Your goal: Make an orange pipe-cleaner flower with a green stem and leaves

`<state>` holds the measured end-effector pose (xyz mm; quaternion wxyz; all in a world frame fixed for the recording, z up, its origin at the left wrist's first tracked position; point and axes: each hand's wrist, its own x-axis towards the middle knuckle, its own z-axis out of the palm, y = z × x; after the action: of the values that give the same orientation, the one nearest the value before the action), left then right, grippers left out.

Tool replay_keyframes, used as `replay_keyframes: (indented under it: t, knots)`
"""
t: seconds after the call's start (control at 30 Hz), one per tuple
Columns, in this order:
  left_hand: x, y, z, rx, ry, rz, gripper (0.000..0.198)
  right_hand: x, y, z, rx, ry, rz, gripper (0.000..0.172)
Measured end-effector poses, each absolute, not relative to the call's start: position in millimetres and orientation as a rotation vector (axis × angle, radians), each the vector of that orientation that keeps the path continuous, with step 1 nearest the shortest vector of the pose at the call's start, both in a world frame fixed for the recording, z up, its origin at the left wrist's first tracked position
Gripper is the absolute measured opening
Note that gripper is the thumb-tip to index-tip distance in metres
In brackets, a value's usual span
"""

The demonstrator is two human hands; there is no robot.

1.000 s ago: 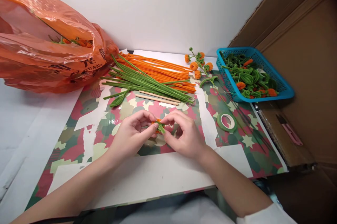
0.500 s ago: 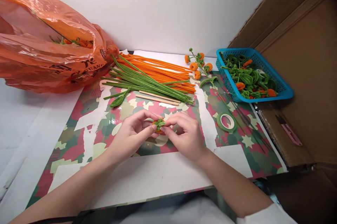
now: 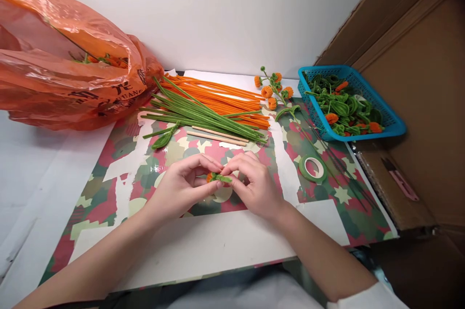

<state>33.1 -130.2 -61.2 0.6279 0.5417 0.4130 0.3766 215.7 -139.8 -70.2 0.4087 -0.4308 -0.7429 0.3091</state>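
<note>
Between my hands, above the patterned mat, is a small orange and green fuzzy flower, its orange part toward the left and its green part toward the right. My left hand pinches it between thumb and fingers. The fingertips of my right hand close on its green end. Beyond my hands lie two thin wooden sticks, a green fuzzy leaf, a bundle of green fuzzy stems and a spread of orange fuzzy stems.
An orange plastic bag bulges at the left. A blue basket holds green and orange pieces at the right. Near it are a flower spray, green tape, thin dark wires and a pink cutter on cardboard.
The small flower has turned, so its orange part now shows at the left and its green part points right. My fingers have shifted slightly around it.
</note>
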Motion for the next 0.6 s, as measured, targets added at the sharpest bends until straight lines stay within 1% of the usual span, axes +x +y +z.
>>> replay_keyframes:
  t: [0.13,0.27,0.43,0.6]
  knots:
    - [34.3,-130.2,-60.2,1.197,0.993,0.903,0.014,213.7,-141.6,-69.4,-1.082,-1.811,0.744,0.007]
    - [34.9,-132.1,-58.0,1.101,1.052,0.902,0.015,210.0,-144.5,-70.1,-1.141,-1.786,0.693,0.016]
    - [35.0,-133.1,-60.0,0.935,1.046,0.877,0.012,208.5,-145.8,-73.0,-1.218,-1.848,0.685,0.007]
    - [33.3,-133.2,-66.9,0.943,1.056,0.858,0.015,208.0,-146.7,-75.9,-1.190,-1.800,0.651,0.006]
